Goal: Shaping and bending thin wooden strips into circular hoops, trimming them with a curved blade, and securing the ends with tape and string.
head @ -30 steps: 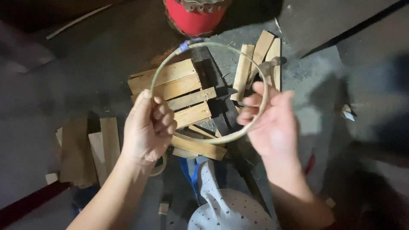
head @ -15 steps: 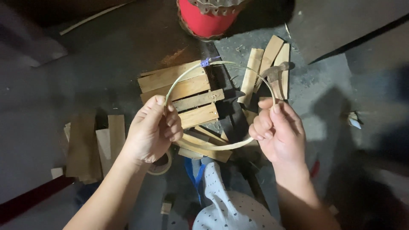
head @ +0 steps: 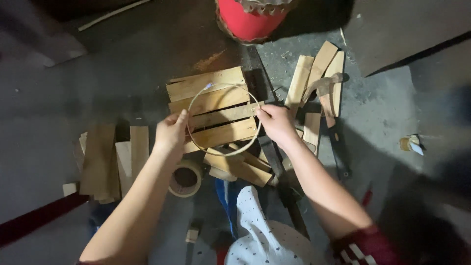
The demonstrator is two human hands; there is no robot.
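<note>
Hoop held in both hands, over slats on the floor.

Your left hand (head: 170,133) pinches the left side of the hoop (head: 223,119), thumb up against the rim; your right hand (head: 275,122) has its grip pressed together on the right side. The hoop is a thin pale ring with a small blue wrap at its top, held flat above a stack of wooden slats (head: 212,105). A tape roll (head: 185,178) lies on the floor just below your left wrist. More slats (head: 110,159) lie to the left, others (head: 318,83) to the upper right with a hammer-like tool across them. A red bucket (head: 251,19) stands at the top edge. A dark bar (head: 338,152) lies right of your forearm, and a small yellow item (head: 408,144) sits well apart at far right.
</note>
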